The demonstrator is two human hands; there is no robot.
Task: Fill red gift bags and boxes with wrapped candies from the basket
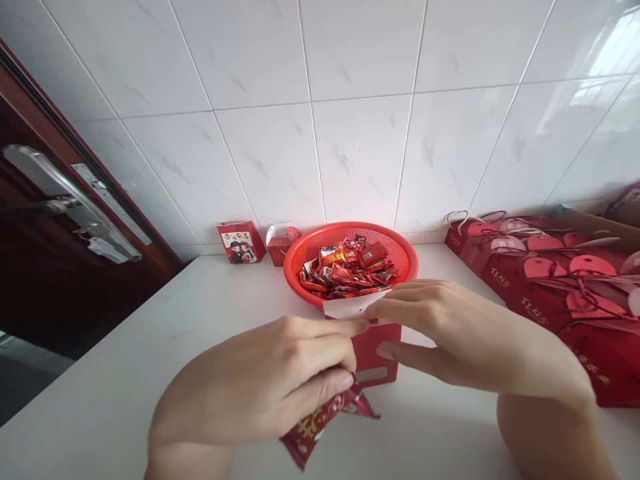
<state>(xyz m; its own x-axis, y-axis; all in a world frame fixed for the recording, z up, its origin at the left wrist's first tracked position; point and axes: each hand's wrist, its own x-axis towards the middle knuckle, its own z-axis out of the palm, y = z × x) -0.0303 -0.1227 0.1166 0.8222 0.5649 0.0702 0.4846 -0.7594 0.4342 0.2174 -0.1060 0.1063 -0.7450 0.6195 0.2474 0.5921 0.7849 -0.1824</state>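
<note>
Left hand (280, 373) pinches packets (313, 427) in head view, on near side of box (371, 357); right hand (440, 333) at flap (347, 308), I can't tell if gripping. Box stands near side of basket (291, 267). I judge packets could slip from one-end pinch; box could tip if flap is pushed.

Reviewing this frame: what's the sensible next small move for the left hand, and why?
Probably raise the left hand so the gold-printed red packet comes over the top of the red box: the packet hangs low in front of it, while the right hand is at the box's raised white flap.
</note>
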